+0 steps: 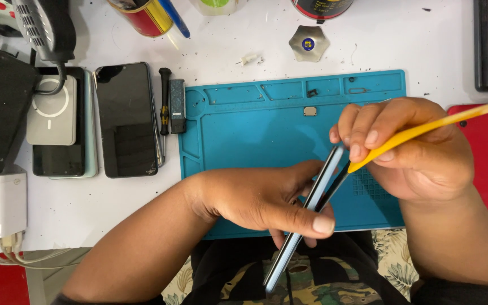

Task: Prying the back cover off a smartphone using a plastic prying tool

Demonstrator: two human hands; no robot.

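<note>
Slim blue-edged smartphone (306, 217) stands on edge at lower centre, clasped by the left hand (255, 197). Right hand (413, 149) pinches a yellow plastic pry tool (425, 131), tip at the phone's seam. Behind lies a teal silicone repair mat (255, 124); farther left, a dark phone (126, 120).

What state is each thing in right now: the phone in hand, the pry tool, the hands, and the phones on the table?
Held phone: on edge, seam partly parted.
Yellow pry tool: tip in the seam.
Left hand: gripping held phone.
Right hand: gripping pry tool.
Dark phone: flat, screen dark.
Repair mat: flat on table.
</note>
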